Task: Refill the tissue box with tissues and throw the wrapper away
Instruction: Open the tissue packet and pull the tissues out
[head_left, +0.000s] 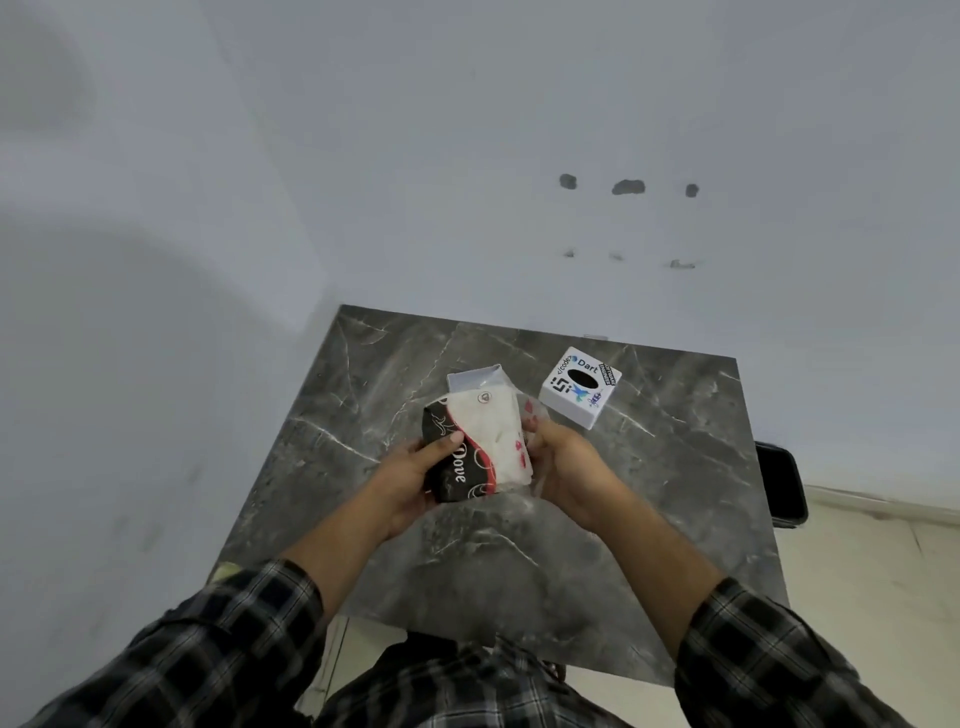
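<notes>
Both my hands hold a tissue pack (480, 447) above the table's middle. Its wrapper is black and red on the left with "Dove" printed on it, and clear over the white tissues. My left hand (415, 478) grips the black end. My right hand (563, 467) grips the clear right edge of the wrapper. Behind the pack lies the open white base of the tissue box (475, 378), partly hidden by it. The white tissue box lid (580, 388), with stickers and a dark oval slot, stands to the right on the table.
The dark grey marble table (649, 493) stands against a pale wall. A black object (779, 480) sits on the floor past the table's right edge. Light floor shows at the right and under the near edge.
</notes>
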